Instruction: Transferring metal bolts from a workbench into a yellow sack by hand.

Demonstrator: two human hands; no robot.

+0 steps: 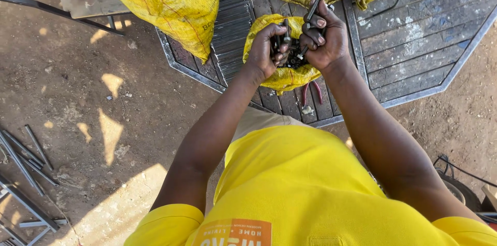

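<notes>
From the head camera, you look straight down past your yellow shirt [305, 184] at a worn bench [414, 44] of grey, paint-flecked planks framed in angled steel, standing on packed dirt. Your left hand [265, 49] is curled tight, its grip closed around a few dark metal bolts [286, 31] whose ends stick up above the knuckles. Your right hand [325, 39] is likewise clenched, its grip shut on a long grey bolt [312, 10] that pokes up past the fingers. Both fists meet over the mouth of a small crumpled yellow woven sack [290, 78], and a dark jumble of small hardware [296, 60] lies inside it, just below and between your hands. Red-handled pliers [312, 92] lie on the planks just beside the sack's near edge. A bigger sack [171, 3] of the same coarse yellow weave slumps over the bench's left corner, beside a bundle of thin steel rods [230, 18]. Loose steel bars [26, 155] lie on the ground, well apart to your left.
</notes>
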